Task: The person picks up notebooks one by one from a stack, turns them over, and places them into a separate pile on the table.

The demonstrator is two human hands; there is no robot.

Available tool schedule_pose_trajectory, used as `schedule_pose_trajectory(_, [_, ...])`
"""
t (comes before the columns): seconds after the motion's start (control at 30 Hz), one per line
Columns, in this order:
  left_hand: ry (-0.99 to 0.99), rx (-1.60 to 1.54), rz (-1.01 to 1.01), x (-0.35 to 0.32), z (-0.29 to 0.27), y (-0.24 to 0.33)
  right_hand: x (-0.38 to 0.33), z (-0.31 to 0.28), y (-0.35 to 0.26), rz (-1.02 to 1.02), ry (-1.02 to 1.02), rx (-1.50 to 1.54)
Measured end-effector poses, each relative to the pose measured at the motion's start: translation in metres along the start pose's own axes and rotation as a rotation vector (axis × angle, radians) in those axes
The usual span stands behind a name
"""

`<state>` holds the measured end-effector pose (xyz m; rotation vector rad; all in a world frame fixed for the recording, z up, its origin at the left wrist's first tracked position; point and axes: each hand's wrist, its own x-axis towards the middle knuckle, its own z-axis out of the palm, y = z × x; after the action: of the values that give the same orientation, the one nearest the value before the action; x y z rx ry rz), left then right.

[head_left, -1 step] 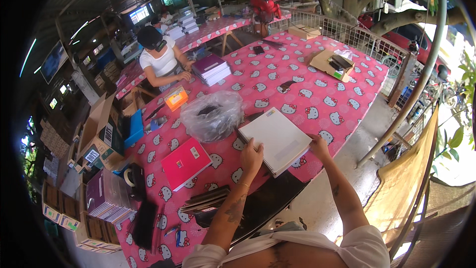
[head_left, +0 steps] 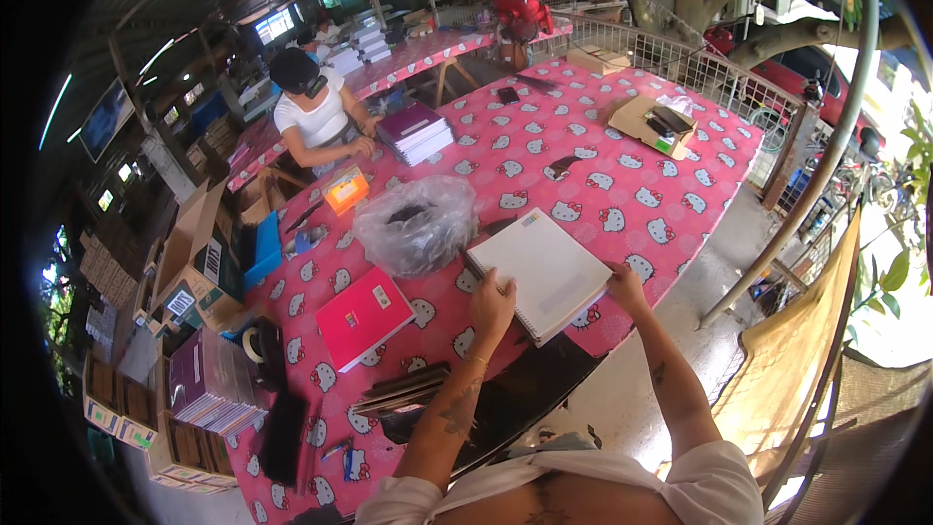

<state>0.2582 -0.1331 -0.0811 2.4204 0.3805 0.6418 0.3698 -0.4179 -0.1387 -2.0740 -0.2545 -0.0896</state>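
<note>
A thick spiral-bound notebook (head_left: 544, 267) with a pale cover lies at a slant near the front edge of the table. My left hand (head_left: 493, 303) grips its coil-bound left side, thumb on top. At the right corner, my right hand (head_left: 624, 284) holds the notebook's edge, with some fingers hidden beneath. Left of it lies a bright pink notebook (head_left: 363, 319), and a clear plastic bag (head_left: 418, 228) with something dark inside sits just beyond. Several dark flat strips (head_left: 403, 391) are beside my left forearm.
A pink patterned cloth (head_left: 573, 194) covers the table. An orange box (head_left: 346, 192), purple notebooks (head_left: 416, 134) and a cardboard tray (head_left: 649, 124) stand on it. Across the left side, a person (head_left: 316, 117) works. Cartons (head_left: 199, 258) and stacked books (head_left: 209, 384) line the left edge.
</note>
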Motion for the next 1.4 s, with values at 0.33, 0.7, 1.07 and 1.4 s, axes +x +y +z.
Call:
schedule_pose_trajectory(0.33, [-0.148,-0.058,0.049,0.029,-0.075,-0.03,-0.02,-0.01,-0.021,-0.153,0.199,0.071])
schedule_pose_trajectory(0.7, [-0.205,0.461,0.298,-0.057,-0.206,-0.288,-0.166,0.154,-0.239,-0.753,-0.681,0.237])
schedule_pose_trajectory(1.07, [-0.197,0.131,0.243,-0.04,-0.222,-0.288,-0.149,0.224,-0.232,-0.106,-0.726,0.394])
schedule_pose_trajectory(1.4, [-0.077,0.456,0.304,-0.043,-0.217,-0.306,-0.106,0.315,-0.191,0.028,-0.624,0.305])
